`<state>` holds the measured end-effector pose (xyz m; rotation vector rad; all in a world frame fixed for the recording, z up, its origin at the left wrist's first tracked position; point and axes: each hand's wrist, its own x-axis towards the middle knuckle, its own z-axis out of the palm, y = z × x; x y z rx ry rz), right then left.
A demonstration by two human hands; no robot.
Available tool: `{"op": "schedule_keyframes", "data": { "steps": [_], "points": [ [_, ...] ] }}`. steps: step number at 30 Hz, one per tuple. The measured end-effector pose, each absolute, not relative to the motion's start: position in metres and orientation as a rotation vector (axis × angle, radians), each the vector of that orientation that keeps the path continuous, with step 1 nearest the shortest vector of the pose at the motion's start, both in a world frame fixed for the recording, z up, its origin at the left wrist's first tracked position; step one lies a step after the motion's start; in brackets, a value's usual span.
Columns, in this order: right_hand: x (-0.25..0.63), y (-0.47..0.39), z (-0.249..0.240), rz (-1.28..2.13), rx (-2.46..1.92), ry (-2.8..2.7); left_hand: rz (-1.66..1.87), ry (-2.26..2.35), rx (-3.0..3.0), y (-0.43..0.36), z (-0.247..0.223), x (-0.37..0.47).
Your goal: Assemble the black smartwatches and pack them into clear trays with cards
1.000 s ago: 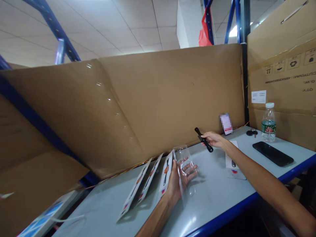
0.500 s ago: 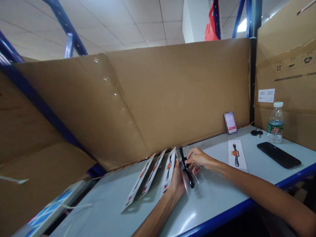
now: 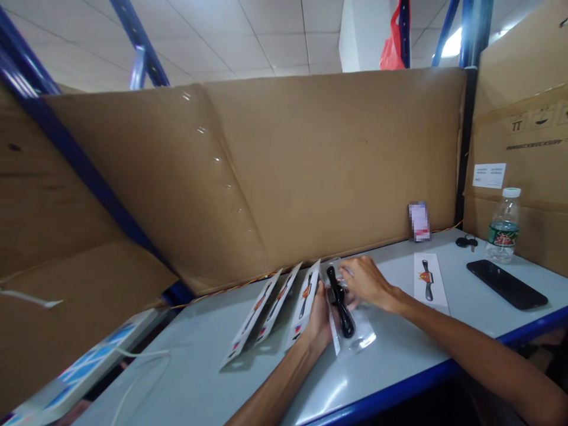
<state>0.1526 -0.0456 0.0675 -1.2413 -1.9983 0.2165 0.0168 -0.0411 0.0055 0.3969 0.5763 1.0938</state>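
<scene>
A black two-handled tool [image 3: 341, 305] lies in a clear plastic package [image 3: 364, 332] near the middle of the grey table. My left hand [image 3: 318, 316] is closed around the left edge of this package, beside a printed card [image 3: 306, 299]. My right hand [image 3: 364, 281] is at the package's upper right, its fingers bent onto the clear plastic; the fingertips are partly blurred. Two more printed cards [image 3: 252, 319] [image 3: 278, 303] lean in a row to the left. Another card with a tool picture [image 3: 428, 283] lies flat to the right.
On the right of the grey table [image 3: 390, 349] are a black phone [image 3: 506, 285], keys [image 3: 467, 242] and a water bottle [image 3: 503, 228]. A pixelated phone [image 3: 419, 222] leans on the cardboard wall [image 3: 328, 171]. A white cable [image 3: 144, 354] is at the left.
My right hand has shifted up the package and turned over, palm down. The clear plastic now spreads out to the right of the black tool. The camera view has shifted slightly.
</scene>
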Motion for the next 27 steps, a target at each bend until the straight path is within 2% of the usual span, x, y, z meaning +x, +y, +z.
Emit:
{"op": "schedule_keyframes", "data": {
  "steps": [4, 7, 11, 16, 20, 27],
  "points": [
    [0.192, -0.046, 0.099, 0.038, -1.233, -1.785, 1.122, 0.709, 0.401, -0.046, 0.013, 0.018],
    [0.236, -0.063, 0.100, -0.066, -1.409, -1.734, 1.097, 0.722, 0.422, -0.049, 0.019, 0.019],
    [0.284, -0.120, 0.048, -0.111, -1.706, -1.983, 1.085, 0.741, 0.427, -0.050, 0.022, 0.020],
    [0.308, -0.215, -0.023, -0.077, -1.800, -2.202, 1.095, 0.761, 0.434, -0.051, 0.024, 0.021],
    [0.307, -0.263, -0.042, -0.179, -1.733, -2.268, 1.109, 0.759, 0.443, -0.050, 0.023, 0.021],
    [0.306, -0.272, -0.040, -0.495, -1.486, -2.139, 1.081, 0.712, 0.431, -0.046, 0.016, 0.018]
  ]
}}
